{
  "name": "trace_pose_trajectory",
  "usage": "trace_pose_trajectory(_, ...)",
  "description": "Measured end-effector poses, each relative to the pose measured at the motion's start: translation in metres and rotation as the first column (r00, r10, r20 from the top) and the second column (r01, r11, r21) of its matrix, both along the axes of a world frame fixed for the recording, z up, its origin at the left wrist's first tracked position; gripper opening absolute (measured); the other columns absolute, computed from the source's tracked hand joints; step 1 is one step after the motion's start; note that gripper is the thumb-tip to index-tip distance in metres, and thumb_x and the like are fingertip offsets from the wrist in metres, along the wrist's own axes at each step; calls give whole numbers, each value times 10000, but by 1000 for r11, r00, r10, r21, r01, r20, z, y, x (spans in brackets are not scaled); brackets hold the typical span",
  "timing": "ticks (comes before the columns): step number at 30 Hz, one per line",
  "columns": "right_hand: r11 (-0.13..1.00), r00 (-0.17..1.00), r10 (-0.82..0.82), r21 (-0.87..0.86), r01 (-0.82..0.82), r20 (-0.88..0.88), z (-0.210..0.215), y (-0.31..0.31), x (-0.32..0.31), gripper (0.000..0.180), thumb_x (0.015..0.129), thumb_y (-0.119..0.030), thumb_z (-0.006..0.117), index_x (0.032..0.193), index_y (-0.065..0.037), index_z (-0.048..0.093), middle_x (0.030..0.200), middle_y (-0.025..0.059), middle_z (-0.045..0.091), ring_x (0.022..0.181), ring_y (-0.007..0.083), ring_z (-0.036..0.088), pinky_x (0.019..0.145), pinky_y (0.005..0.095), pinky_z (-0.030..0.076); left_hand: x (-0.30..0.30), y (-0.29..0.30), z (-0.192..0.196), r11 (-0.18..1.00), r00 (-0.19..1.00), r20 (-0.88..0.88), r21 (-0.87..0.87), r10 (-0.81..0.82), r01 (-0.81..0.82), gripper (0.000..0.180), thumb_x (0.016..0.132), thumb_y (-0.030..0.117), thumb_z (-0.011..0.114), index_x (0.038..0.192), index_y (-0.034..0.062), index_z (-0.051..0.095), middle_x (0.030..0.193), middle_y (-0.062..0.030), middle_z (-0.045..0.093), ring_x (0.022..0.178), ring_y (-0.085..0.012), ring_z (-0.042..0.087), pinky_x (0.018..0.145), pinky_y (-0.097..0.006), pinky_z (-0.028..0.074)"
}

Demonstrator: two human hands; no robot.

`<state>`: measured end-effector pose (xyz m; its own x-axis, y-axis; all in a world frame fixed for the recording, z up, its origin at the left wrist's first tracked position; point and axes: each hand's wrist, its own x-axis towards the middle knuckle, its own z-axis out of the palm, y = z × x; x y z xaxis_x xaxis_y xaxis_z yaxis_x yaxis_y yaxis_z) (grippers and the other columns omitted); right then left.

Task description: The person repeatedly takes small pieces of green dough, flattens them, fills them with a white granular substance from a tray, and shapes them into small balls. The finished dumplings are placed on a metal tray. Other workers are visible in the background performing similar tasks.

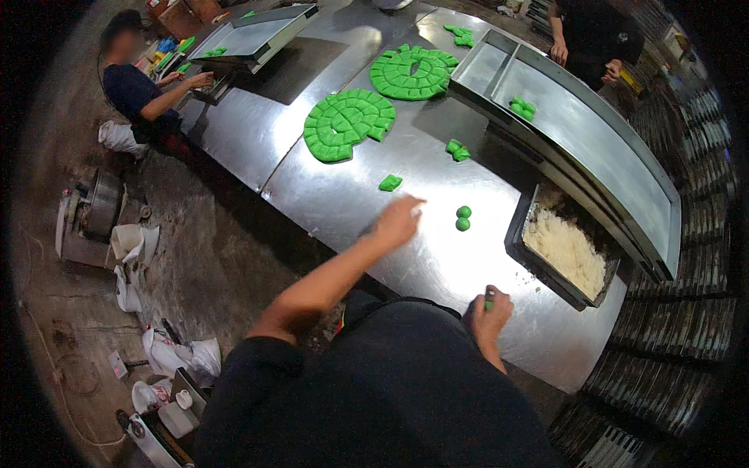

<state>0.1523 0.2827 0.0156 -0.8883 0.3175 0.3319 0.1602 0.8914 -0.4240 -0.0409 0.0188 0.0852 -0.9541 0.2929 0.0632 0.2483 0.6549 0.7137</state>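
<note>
"Green dough (367,113) is all over my feed. How far along do you judge it?"

"Partway. Two round balls (464,212) lie on the desk (437,257), to the right of my left hand (399,222). My right hand (491,310) is curled closed around a small lump (489,305). Much is left flat: one scored slab lies beyond my left hand, and a second slab (433,74) farther out past it."

"What is the left hand doing?"

"It's blurred; I can't tell whether it is open or closed. One loose piece (390,182) lies just past its fingertips, another piece (458,150) farther off to its right."

"Anything in my way?"

"Beyond my right hand, rightward, sits a dark tray (538,271) of pale crumbs (566,242). Past it stands a large metal tray (616,156) with a few green lumps (523,109) in it; I'd say the pair limit reach there. Well beyond the left hand, a co-worker (144,101) stands at the desk's left side; another person (597,39) stands behind the large tray."
</note>
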Motion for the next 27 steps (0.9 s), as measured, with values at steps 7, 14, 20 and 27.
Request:
trace_pose_trajectory(7,905,894,422,3,-426,-151,6,-27,-110,193,812,-75,664,997,-54,611,882,128,577,817,330,539,706,439,422,-61,-69,-58,920,983,-182,-380,25,-94,402,817,25,589,1209,79,661,1246,-183,607,1158,-386,569,959,-447,494)
trace_pose_trajectory(14,939,936,312,-97,-329,-161,-31,-27,-48,225,722,-76,667,944,-100,642,875,120,540,859,332,528,780,464,405,13,-36,-46,967,967,-88,-68,237,-244,231,886,172,666,1088,63,695,1097,-173,624,992,-401,628,843,-482,510)
trace_pose_trajectory(20,935,934,343,-57,-349,-97,-8,-12,-112,265,779,-64,680,1037,-91,627,880,136,557,868,353,535,753,474,432,39,-8,-48,946,976,-184,-277,118,-167,262,872,192,708,1079,32,706,1132,-149,632,1009,-365,612,857,-450,506)
trace_pose_trajectory(27,875,897,425,-202,-441,-117,-9,-46,-64,238,730,-50,693,950,-76,605,893,143,530,864,354,524,765,474,427,56,-29,-74,985,927,-375,-161,-12,-53,283,873,106,676,1141,14,688,971,-134,589,899,-330,574,780,-448,492)
